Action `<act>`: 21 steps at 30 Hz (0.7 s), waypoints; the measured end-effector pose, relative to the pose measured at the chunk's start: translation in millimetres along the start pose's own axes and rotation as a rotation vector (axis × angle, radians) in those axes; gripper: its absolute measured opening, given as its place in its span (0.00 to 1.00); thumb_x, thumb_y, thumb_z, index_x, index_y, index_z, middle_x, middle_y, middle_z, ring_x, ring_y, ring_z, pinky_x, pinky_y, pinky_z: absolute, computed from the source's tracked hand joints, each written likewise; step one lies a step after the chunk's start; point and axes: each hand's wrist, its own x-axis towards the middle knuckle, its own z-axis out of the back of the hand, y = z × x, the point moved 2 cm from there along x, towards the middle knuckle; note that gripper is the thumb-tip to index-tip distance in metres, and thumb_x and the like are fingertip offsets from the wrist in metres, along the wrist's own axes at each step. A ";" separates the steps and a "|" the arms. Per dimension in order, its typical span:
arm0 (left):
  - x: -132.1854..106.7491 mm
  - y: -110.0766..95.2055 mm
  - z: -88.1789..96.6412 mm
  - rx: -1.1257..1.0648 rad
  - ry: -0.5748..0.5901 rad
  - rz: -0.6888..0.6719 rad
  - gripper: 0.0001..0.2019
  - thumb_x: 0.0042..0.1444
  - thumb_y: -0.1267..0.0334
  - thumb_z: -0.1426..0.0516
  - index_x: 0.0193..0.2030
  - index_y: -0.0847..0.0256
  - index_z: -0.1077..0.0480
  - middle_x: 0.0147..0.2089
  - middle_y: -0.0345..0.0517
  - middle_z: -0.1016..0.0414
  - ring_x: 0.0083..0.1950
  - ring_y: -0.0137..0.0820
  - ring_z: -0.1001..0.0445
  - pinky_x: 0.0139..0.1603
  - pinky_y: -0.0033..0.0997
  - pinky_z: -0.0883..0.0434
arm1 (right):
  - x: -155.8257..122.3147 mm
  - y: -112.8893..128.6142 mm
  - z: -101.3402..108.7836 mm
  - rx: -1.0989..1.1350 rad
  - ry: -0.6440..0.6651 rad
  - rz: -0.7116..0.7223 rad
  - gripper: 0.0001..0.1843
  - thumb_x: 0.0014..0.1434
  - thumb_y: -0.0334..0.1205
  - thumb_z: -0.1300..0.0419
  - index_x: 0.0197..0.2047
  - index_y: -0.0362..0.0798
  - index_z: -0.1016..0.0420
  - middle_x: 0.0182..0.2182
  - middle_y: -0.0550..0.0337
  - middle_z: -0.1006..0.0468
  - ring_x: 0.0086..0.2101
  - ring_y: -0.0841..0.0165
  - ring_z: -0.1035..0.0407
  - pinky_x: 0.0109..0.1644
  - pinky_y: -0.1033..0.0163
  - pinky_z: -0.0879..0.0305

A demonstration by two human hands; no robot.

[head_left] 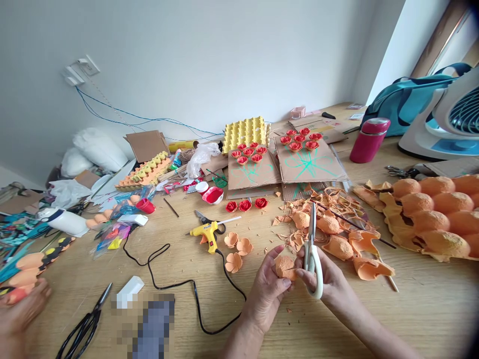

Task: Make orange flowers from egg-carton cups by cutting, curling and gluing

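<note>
Near the table's front, my left hand (267, 286) is closed around a cut orange egg-carton cup (285, 267). My right hand (325, 274) grips a pair of white-handled scissors (313, 259), blades pointing up and away, while its fingertips touch the cup's right side. Just beyond lie orange carton scraps (299, 234) and several loose cups (339, 247). To the left sit three petal-cut cups (234, 262) beside a yellow glue gun (207, 234). Three red paper roses (245, 205) rest farther back.
An orange egg tray (437, 209) takes up the right side, below a pink flask (369, 142) and a white fan (441, 119). Cardboard sheets (310, 164) with red roses stand at the back. Black scissors (88, 321) and a co-worker's hand (32, 304) are at left. A black cord (196, 299) crosses the table.
</note>
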 end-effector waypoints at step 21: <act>4.2 -20.0 13.9 -0.139 -0.221 -0.276 0.30 0.44 0.64 0.26 0.56 0.56 0.25 0.32 0.34 0.31 0.30 0.22 0.33 0.38 0.23 0.33 | -6.1 18.8 -6.4 -0.624 0.238 0.020 0.11 0.58 0.49 0.34 0.33 0.51 0.26 0.29 0.60 0.25 0.32 0.61 0.33 0.38 0.59 0.32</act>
